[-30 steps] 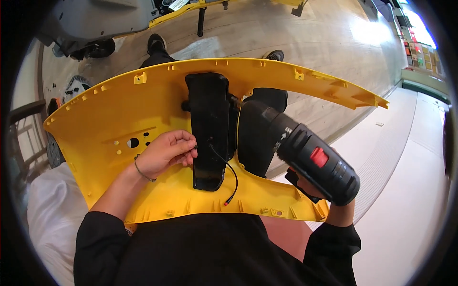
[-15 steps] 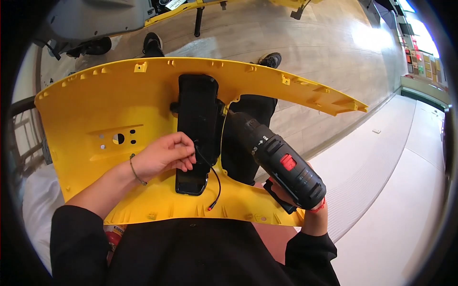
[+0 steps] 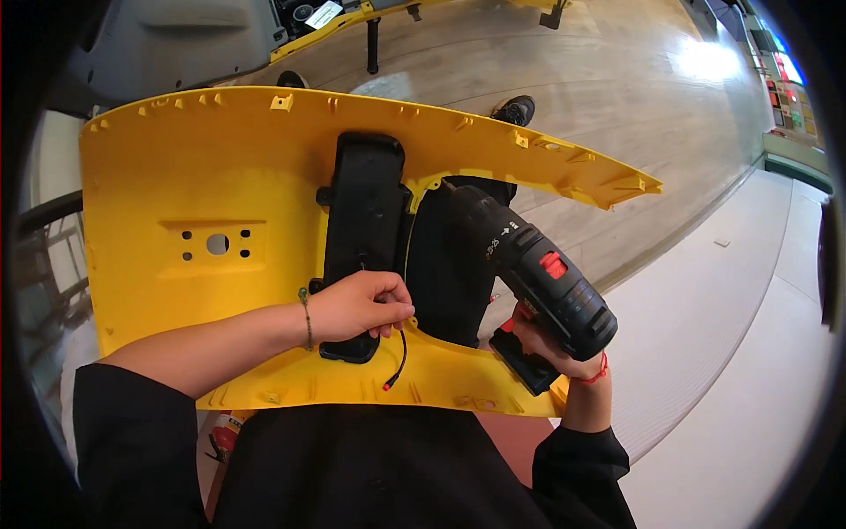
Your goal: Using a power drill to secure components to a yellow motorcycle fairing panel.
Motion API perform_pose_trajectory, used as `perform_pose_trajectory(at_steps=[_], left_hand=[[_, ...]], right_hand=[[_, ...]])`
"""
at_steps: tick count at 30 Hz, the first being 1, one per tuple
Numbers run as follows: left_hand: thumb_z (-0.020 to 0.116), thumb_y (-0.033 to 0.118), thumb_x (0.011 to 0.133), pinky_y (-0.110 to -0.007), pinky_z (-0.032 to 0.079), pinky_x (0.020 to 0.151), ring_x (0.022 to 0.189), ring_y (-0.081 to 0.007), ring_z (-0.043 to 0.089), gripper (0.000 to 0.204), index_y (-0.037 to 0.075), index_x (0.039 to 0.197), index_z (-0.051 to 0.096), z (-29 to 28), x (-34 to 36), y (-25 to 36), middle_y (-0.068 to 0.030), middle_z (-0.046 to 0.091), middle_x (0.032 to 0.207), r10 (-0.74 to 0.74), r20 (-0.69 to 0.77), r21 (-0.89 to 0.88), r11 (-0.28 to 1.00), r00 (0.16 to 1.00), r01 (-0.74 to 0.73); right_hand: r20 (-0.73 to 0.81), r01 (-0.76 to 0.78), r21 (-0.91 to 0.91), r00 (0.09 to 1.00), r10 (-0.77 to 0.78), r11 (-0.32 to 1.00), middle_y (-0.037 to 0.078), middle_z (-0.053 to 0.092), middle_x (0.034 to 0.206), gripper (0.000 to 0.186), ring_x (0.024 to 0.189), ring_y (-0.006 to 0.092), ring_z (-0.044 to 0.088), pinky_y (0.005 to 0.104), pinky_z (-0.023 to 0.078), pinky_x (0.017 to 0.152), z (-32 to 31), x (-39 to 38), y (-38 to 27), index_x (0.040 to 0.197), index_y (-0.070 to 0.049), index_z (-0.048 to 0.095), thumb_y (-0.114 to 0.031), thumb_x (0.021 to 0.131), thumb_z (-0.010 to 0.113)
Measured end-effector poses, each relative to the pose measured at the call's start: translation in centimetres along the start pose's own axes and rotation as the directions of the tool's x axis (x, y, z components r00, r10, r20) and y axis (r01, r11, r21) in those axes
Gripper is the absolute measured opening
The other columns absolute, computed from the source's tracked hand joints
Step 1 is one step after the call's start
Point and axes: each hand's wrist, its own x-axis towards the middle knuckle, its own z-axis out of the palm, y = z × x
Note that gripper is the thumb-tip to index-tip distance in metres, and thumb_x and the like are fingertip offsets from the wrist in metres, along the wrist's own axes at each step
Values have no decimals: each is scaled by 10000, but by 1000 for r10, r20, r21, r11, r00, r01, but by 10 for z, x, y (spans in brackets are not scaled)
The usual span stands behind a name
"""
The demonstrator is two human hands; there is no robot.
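Note:
A curved yellow plastic panel (image 3: pixel 176 167) lies across my lap, with an elongated black plastic part (image 3: pixel 366 212) at its middle. My left hand (image 3: pixel 370 309) is over that part's lower end, thumb and fingers pinched; what they hold, if anything, is hidden. A thin black cable (image 3: pixel 401 357) with a red-tipped end hangs below it. In my right hand (image 3: pixel 542 339) is a black cordless drill (image 3: pixel 551 291) with a red switch, closed round its handle. The drill's nose reaches up-left near a yellow tab beside the black part; whether it touches cannot be seen.
A grey and yellow vehicle body (image 3: pixel 176 48) stands beyond the panel on wood-look flooring (image 3: pixel 608 79). My shoes show past the panel's far edge. A white raised surface (image 3: pixel 696 344) runs along the right. A red extinguisher (image 3: pixel 227 428) sits at lower left, and shelves of boxes are far right.
My left hand has moved down and right along the black part. The drill has shifted left and up in view, its nose closer to the upper tab. The panel sits slightly further left.

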Motion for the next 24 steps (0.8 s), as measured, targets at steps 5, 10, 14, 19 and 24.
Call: perform_pose_trajectory(at_steps=[5,10,14,19,24], left_hand=[[559,159,890,-212,459,590,653,-85,561,145,15,899,543,2,5,14,-35,592,775,20,-17,-11,1000,1000,-21],[583,168,875,-221,472,615,672,-102,579,157,14,877,553,21,25,41,-46,607,774,16,-116,-73,997,993,-25],[550,142,881,-228,477,652,713,-112,580,121,22,890,534,39,48,40,-55,603,815,37,-237,-305,946,971,-111],[515,115,887,-257,472,736,792,-141,561,126,17,965,508,51,82,18,-69,565,877,54,-389,-741,574,920,-347],[488,89,893,-266,457,770,826,-141,546,101,29,971,509,33,91,15,-55,550,895,168,-365,-776,489,916,-399]], right_hand=[[0,-14,66,1000,14,998,41,627,857,301,753,167,607,262,501,694,1,0,0,1027,-50,603,-53,738,687],[-18,-138,132,990,141,982,24,609,814,271,706,127,585,252,492,638,3,-1,-6,1009,-50,592,-44,750,669],[2,-159,167,987,161,973,47,573,792,274,583,88,527,231,443,525,9,4,-9,995,-26,537,44,747,630],[36,-162,165,987,159,973,41,565,789,262,575,87,520,227,441,527,7,7,-12,996,-26,536,35,755,621],[15,-211,142,977,211,967,-4,579,765,240,606,71,540,223,448,540,7,10,-19,984,-55,578,-27,757,651]])
